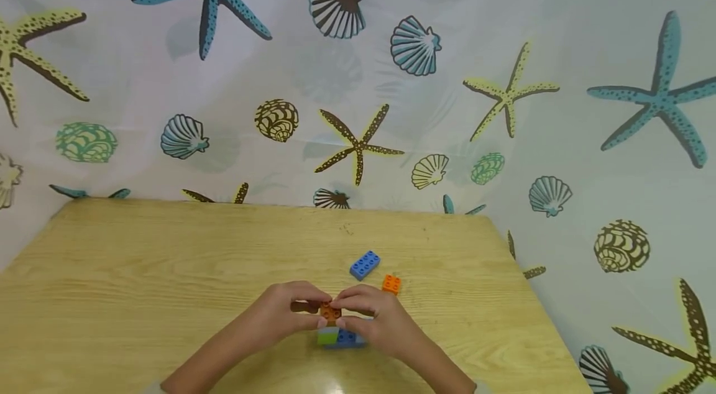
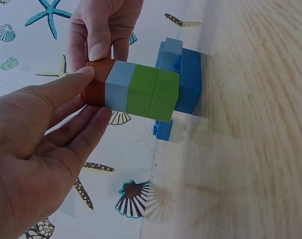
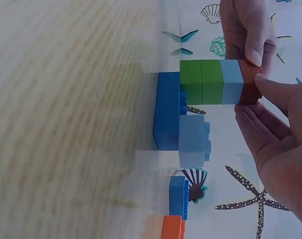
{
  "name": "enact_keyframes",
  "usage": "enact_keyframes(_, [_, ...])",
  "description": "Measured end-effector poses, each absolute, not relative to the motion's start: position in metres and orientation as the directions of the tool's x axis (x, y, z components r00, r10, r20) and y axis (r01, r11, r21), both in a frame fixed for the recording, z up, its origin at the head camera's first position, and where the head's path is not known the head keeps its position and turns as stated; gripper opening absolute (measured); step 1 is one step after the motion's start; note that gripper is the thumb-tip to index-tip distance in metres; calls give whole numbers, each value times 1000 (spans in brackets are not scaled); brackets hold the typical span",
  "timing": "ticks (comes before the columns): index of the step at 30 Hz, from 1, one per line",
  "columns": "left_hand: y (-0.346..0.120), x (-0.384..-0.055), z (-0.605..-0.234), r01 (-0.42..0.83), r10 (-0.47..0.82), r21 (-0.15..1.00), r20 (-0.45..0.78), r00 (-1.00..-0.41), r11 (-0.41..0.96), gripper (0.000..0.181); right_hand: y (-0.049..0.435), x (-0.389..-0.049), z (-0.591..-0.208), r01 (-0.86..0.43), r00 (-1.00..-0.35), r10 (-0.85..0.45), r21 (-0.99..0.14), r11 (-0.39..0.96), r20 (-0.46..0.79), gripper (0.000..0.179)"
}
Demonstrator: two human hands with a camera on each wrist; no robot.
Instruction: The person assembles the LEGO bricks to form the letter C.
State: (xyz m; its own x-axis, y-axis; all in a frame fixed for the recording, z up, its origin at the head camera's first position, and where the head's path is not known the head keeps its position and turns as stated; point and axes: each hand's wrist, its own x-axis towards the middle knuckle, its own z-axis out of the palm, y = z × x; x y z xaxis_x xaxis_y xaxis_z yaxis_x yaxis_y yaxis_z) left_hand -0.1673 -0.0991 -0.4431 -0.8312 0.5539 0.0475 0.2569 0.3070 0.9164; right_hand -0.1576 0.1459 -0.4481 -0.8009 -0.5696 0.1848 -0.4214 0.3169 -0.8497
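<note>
A tower of toy building bricks stands on one end of a long blue brick [image 3: 167,112]. Two green bricks [image 2: 150,92] are at its bottom, a light blue brick [image 2: 120,85] sits above them, and an orange brick [image 1: 330,314] tops it. My left hand [image 1: 284,312] pinches the orange brick from the left between thumb and fingers. From the right, my right hand [image 1: 373,317] pinches that same brick, fingertips close to the left ones. Another light blue brick [image 3: 192,141] sits on the base's other end, partly behind my right hand in the head view.
Beyond my right hand, a loose blue brick [image 1: 365,265] and a loose orange brick [image 1: 391,284] lie on the wooden table [image 1: 168,257]. Behind the table hangs a white cloth [image 1: 252,71] printed with shells and starfish, which also runs along its right side.
</note>
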Motion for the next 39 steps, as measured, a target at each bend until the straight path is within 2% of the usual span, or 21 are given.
enact_keyframes(4, [-101, -168, -444, 255, 554, 915, 43, -831, 312, 36, 145, -160, -446, -345, -801, -584, -899, 269, 132, 29])
enact_keyframes(9, [-100, -170, -450, 206, 526, 926, 10, -850, 316, 50, 156, -174, -444, -307, -841, -533, -894, 326, 94, 31])
enact_keyframes(14, [-101, -170, -456, 177, 518, 933, -10, -856, 312, 54, 176, -196, -445, -320, -885, -449, -862, 394, 124, 28])
enact_keyframes(21, [-99, -169, -458, 159, 513, 947, -8, -858, 280, 53, 191, -232, -451, -412, -888, -418, -740, 532, 194, 30])
enact_keyframes(29, [-98, -171, -460, 146, 516, 957, -5, -857, 251, 54, 197, -271, -469, -420, -876, -476, -612, 670, 81, 32])
enact_keyframes(39, [-99, -171, -462, 146, 526, 966, 13, -851, 212, 51, 203, -296, -477, -373, -865, -500, -628, 683, -30, 30])
